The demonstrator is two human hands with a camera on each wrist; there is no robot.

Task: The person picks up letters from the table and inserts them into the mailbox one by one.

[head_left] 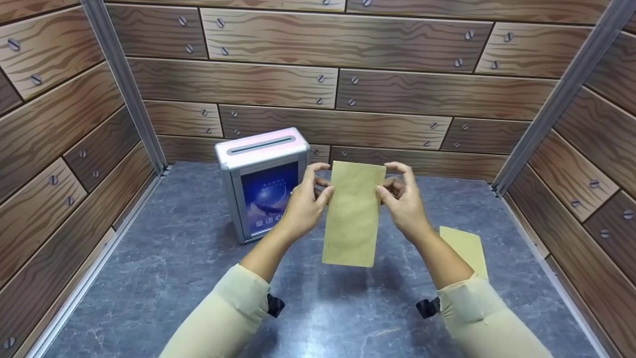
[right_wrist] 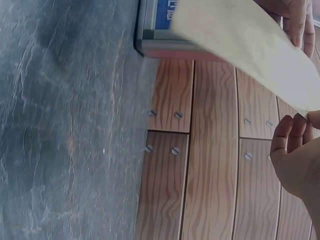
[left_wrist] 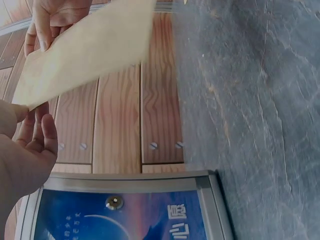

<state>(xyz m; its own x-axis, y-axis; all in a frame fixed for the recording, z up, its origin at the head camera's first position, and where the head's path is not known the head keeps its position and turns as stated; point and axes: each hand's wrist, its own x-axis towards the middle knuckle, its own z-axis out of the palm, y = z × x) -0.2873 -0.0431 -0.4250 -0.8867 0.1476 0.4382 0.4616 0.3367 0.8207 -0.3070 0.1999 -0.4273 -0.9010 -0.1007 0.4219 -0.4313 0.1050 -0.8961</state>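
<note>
A tan paper envelope (head_left: 353, 214) is held up above the table, its long side running up and down in the head view. My left hand (head_left: 306, 204) pinches its left edge between thumb and fingers. On the opposite edge my right hand (head_left: 403, 203) pinches it the same way. Close behind the left hand stands an upright silver-framed box (head_left: 263, 154) with a slot in its white top and a blue picture on its front. In the left wrist view the box's front shows a small round lock (left_wrist: 114, 202).
A second tan envelope (head_left: 464, 248) lies on the table at the right, partly covered by my right forearm. The grey marbled table (head_left: 164, 278) is enclosed by wood-patterned walls (head_left: 278, 87) with metal corner posts (head_left: 124, 89).
</note>
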